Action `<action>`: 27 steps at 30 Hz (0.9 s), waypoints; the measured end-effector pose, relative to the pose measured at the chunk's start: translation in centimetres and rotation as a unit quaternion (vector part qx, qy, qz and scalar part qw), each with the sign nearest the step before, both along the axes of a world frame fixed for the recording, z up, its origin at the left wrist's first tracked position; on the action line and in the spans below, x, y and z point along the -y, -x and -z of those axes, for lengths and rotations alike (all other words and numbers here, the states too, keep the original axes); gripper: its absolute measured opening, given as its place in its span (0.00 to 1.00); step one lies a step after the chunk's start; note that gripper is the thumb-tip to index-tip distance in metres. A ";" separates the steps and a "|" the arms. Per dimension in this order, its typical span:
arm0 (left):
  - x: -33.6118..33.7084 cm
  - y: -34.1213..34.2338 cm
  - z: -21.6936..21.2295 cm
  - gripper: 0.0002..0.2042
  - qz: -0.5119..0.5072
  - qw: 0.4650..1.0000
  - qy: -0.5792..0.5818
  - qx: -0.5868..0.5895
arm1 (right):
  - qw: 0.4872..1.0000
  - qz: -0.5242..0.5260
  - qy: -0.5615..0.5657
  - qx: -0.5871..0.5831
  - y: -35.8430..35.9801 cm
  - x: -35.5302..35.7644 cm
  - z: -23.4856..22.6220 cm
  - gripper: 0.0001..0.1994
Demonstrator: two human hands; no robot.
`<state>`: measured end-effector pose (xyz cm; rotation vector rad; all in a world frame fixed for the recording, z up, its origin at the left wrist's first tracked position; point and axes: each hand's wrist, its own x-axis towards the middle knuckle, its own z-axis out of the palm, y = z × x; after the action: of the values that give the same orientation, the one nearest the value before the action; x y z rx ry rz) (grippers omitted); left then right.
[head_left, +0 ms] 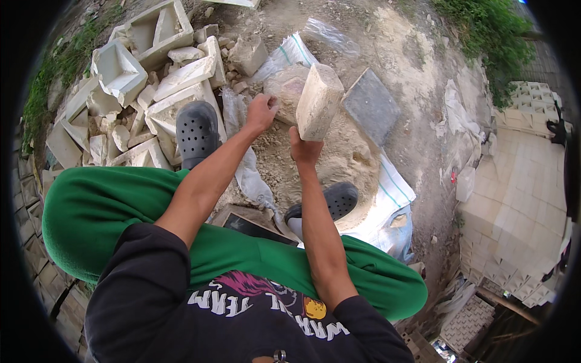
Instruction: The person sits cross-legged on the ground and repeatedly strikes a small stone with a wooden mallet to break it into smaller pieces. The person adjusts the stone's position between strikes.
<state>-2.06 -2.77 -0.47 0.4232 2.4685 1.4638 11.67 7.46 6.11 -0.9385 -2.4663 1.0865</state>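
My right hand grips the lower end of a pale, rough-faced stone block, which is held tilted upward. To its left, my left hand has curled fingers beside a rounded stone lump; whether anything is in them is hidden. The lump sits behind the block, with a faint pinkish patch on its top. Below both hands lies a heap of sandy crumbs and powder, partly on a white woven sack with blue-green stripes.
Broken pale blocks and hollow box-shaped pieces pile up at the left. A flat grey slab lies right of the block. My dark clogs stand either side of the powder. Stacked pale blocks stand far right, with greenery behind.
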 end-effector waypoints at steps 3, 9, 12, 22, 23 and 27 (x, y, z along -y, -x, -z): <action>0.2 0.3 0.2 0.14 0.022 1.000 0.015 0.003 | 0.988 0.012 0.014 0.155 -0.9 0.3 1.5 0.20; 1.0 -0.6 -1.0 0.13 0.018 1.000 0.007 -0.024 | 0.974 0.089 0.131 0.164 -0.8 0.8 -0.1 0.18; 0.9 -1.4 -0.1 0.12 0.001 0.998 -0.030 -0.048 | 0.986 0.082 0.119 0.085 0.6 0.5 -1.8 0.16; 0.7 -3.1 -0.8 0.14 -0.003 0.993 0.009 -0.119 | 0.971 0.056 0.093 0.211 -1.8 -0.5 2.6 0.14; 1.1 -3.2 -0.8 0.16 -0.004 0.992 0.019 -0.123 | 0.968 0.065 0.124 0.208 -2.0 -0.8 2.0 0.14; 1.3 -3.9 0.0 0.25 0.010 0.981 0.089 -0.171 | 0.969 0.092 0.158 0.169 -0.5 -0.5 -2.7 0.15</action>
<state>1.83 -4.11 -0.46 0.7119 2.8204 1.2344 12.18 7.99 8.79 -1.5308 -2.4322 1.3749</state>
